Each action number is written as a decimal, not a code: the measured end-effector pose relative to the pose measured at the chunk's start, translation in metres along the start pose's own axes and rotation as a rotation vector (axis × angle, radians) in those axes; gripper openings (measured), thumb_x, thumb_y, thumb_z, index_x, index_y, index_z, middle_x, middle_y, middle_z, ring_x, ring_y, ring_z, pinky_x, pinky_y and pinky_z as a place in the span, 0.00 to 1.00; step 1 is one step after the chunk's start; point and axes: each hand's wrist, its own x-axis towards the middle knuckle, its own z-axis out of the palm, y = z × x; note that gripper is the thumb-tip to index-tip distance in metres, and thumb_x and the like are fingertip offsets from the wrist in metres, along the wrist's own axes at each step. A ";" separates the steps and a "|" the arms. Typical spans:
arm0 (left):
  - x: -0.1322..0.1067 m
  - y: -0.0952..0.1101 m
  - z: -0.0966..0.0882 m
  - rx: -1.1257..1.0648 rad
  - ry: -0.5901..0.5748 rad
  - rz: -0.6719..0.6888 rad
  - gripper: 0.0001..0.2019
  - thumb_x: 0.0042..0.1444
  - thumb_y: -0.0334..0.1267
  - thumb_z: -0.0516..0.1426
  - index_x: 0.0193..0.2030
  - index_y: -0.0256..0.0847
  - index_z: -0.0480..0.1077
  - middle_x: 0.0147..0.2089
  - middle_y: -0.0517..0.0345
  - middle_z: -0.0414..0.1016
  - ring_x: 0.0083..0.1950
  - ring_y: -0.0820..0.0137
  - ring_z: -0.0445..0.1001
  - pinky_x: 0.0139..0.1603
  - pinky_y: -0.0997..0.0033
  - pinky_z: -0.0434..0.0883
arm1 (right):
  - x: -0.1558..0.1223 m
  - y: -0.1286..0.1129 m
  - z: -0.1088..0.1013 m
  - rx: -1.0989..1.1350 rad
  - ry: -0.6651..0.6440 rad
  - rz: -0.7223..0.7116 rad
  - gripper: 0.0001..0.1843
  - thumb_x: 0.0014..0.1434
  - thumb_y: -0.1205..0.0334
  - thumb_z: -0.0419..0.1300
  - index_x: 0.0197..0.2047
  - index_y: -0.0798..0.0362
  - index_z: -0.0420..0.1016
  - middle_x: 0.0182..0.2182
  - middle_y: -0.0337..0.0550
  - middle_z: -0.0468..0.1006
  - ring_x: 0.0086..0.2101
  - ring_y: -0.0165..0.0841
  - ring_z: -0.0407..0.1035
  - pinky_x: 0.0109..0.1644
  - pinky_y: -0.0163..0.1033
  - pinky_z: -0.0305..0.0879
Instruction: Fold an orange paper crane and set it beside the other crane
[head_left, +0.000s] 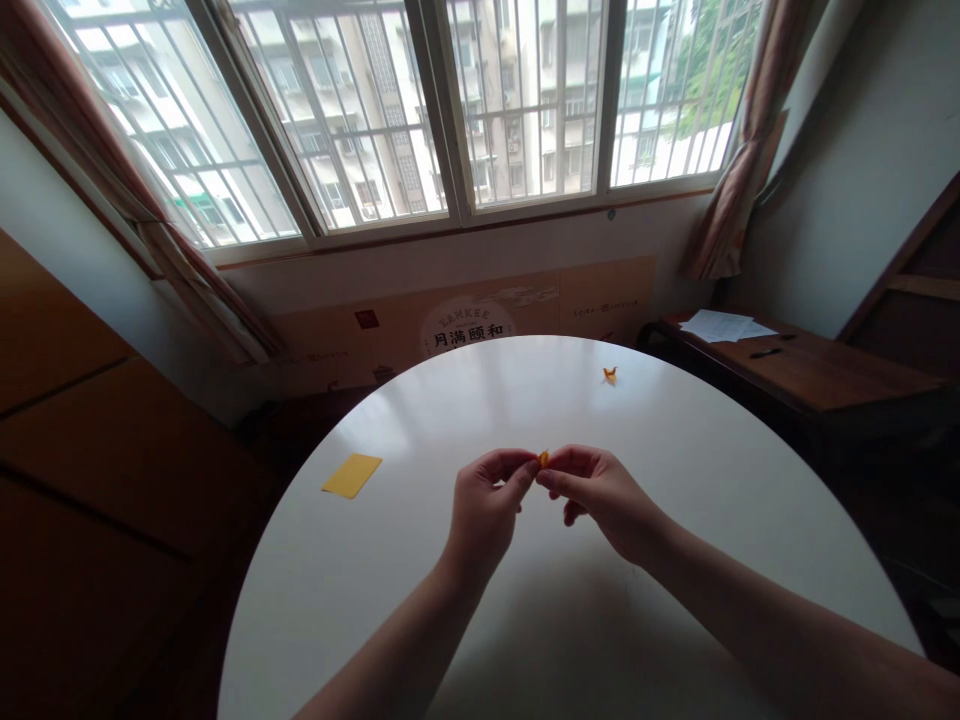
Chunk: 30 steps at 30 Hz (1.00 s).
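A small piece of folded yellow paper [544, 459] is pinched between both hands above the middle of the round white table [360, 600]. My left hand [491, 500] grips it from the left with thumb and forefinger. From the right, the thumb and forefinger of my right hand [596, 492] close on it too, its other fingers curled below. Most of the folded paper is hidden by the fingertips. Farther back on the table stands a small folded orange-yellow paper figure [610, 375], birdlike in outline. Flat on the left side lies a yellow paper sheet or stack [352, 475].
Behind the table, a printed cardboard panel [600, 290] leans below the barred window [517, 100]. A low wooden table [840, 365] at the right carries white papers [724, 326] and a small dark object [765, 352]. A wooden cabinet [67, 450] stands at the left.
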 end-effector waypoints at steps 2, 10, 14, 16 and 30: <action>0.000 0.000 0.000 -0.002 0.010 -0.007 0.09 0.49 0.41 0.66 0.33 0.37 0.80 0.28 0.55 0.80 0.23 0.75 0.66 0.19 0.78 0.64 | 0.000 -0.001 0.001 -0.005 0.009 -0.009 0.15 0.46 0.52 0.74 0.33 0.53 0.81 0.26 0.40 0.75 0.27 0.30 0.67 0.23 0.32 0.63; 0.000 0.000 0.001 -0.034 -0.007 -0.020 0.11 0.49 0.42 0.67 0.36 0.37 0.80 0.29 0.54 0.79 0.23 0.75 0.67 0.18 0.78 0.64 | -0.001 -0.003 0.000 -0.051 0.007 -0.066 0.16 0.49 0.50 0.72 0.34 0.54 0.82 0.26 0.41 0.75 0.27 0.31 0.66 0.22 0.32 0.61; 0.000 -0.003 0.000 -0.030 -0.078 -0.061 0.15 0.51 0.47 0.66 0.38 0.36 0.80 0.28 0.54 0.78 0.22 0.75 0.66 0.18 0.78 0.65 | 0.000 -0.004 -0.002 -0.058 0.009 -0.073 0.16 0.50 0.50 0.71 0.34 0.55 0.81 0.28 0.42 0.75 0.28 0.31 0.66 0.22 0.31 0.61; 0.001 -0.005 -0.002 0.013 -0.104 -0.050 0.15 0.52 0.48 0.65 0.36 0.36 0.80 0.26 0.56 0.77 0.22 0.76 0.66 0.18 0.78 0.65 | 0.000 -0.004 -0.002 -0.069 0.012 -0.071 0.16 0.50 0.50 0.71 0.34 0.55 0.80 0.28 0.43 0.75 0.29 0.31 0.66 0.22 0.31 0.61; 0.016 -0.032 -0.010 0.039 -0.194 -0.134 0.19 0.49 0.51 0.65 0.36 0.35 0.81 0.27 0.55 0.74 0.25 0.73 0.68 0.20 0.78 0.67 | 0.013 0.014 -0.008 -0.164 0.046 0.020 0.19 0.51 0.47 0.69 0.38 0.54 0.79 0.33 0.45 0.77 0.32 0.34 0.70 0.20 0.30 0.65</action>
